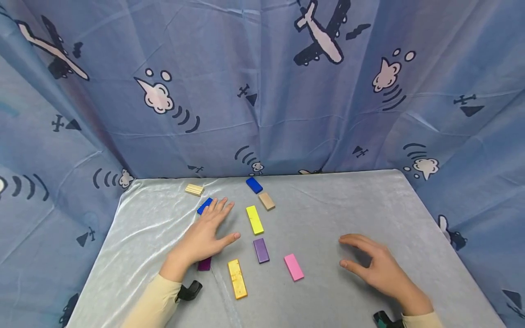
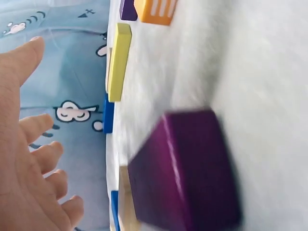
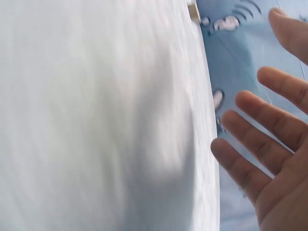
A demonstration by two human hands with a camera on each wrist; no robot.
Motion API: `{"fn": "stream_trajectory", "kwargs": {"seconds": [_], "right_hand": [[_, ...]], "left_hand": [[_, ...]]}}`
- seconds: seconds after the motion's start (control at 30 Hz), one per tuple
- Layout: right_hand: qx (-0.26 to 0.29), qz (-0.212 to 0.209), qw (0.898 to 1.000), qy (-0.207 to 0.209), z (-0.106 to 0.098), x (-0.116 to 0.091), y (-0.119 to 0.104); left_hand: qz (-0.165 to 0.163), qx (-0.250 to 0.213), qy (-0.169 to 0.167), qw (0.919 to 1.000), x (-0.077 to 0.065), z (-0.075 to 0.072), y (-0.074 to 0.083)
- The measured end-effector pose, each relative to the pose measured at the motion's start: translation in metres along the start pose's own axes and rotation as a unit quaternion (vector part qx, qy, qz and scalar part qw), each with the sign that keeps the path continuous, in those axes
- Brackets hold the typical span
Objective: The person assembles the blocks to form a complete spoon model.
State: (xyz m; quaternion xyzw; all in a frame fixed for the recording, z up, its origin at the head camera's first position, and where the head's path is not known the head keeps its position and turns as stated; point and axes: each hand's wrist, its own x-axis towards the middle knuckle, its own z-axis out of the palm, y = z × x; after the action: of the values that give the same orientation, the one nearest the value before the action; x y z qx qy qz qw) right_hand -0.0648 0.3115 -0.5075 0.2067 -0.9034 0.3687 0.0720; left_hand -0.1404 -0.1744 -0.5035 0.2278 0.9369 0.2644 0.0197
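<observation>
Flat blue rectangular block (image 1: pixel 203 207) on silvery cloth (image 1: pixel 328 205), partly hidden by the spread left hand (image 1: pixel 200 239).
Glossy dark-purple block (image 1: pixel 204 264) also partly covered; right hand (image 1: pixel 377 269), fingers parted, apart from a pink rectangular block (image 1: pixel 294 267).

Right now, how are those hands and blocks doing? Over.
Left hand empty, fingers spread. Right hand empty, right of pink block. Head view: left hand partly hides one blue block, one dark purple block.

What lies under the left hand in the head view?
The left hand partly covers a blue block near its fingers and a dark purple block near its wrist. Their covered parts, and anything wholly beneath the palm, cannot be seen from there.
</observation>
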Motion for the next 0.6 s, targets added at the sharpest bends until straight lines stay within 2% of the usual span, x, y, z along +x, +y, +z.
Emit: {"fn": "stream_trajectory", "kwargs": {"seconds": [0.27, 0.47, 0.6], "right_hand": [[0.025, -0.060, 0.997, -0.039, 0.029, 0.007, -0.023], [0.032, -0.058, 0.994, -0.092, 0.045, 0.011, -0.034], [0.031, -0.071, 0.992, -0.101, 0.055, 0.013, -0.038]], "left_hand": [[-0.007, -0.031, -0.011, 0.9994, 0.018, 0.003, 0.013], [-0.009, -0.045, -0.020, 0.9987, 0.027, 0.010, 0.016], [-0.005, -0.062, -0.012, 0.9980, 0.030, 0.018, 0.016]]}}
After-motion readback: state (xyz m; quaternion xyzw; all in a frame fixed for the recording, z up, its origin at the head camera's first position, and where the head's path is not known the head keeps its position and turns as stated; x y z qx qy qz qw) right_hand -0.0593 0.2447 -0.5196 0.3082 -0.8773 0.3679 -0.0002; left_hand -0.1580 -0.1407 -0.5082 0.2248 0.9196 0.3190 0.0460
